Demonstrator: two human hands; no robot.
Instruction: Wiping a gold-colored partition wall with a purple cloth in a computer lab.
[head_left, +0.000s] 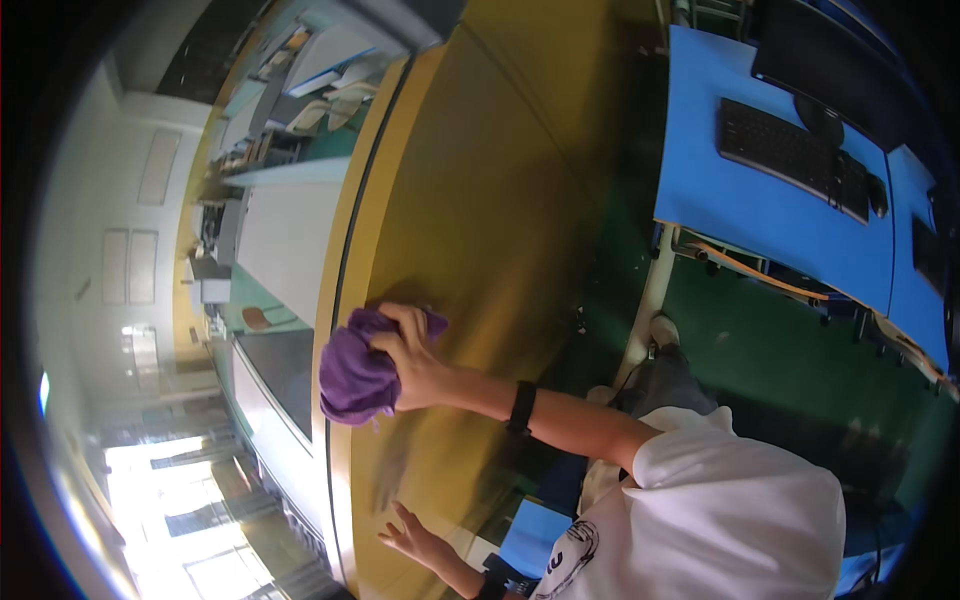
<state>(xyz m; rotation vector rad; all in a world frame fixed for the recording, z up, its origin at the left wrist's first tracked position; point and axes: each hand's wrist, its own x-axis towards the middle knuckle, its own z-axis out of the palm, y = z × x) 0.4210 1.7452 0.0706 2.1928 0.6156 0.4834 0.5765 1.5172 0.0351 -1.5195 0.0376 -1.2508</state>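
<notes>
My right hand (420, 371) is closed around a bunched purple cloth (356, 375). The cloth lies against the yellow frame (360, 259) at the lower edge of a window opening, covering part of its dark strip. A black band circles my right wrist. Lower in the picture, my left hand (420, 540) is empty, its fingers spread in front of the yellow wall panel (465, 187). Whether the left fingertips touch the panel I cannot tell. The underside of the cloth is hidden.
Behind me, blue desks (750, 191) carry a black keyboard (787, 154) and a monitor (847, 67). A blue surface (534, 529) is near my left arm. Beyond the opening are pale tables (292, 240) and a chair (262, 319). The floor (720, 300) is green.
</notes>
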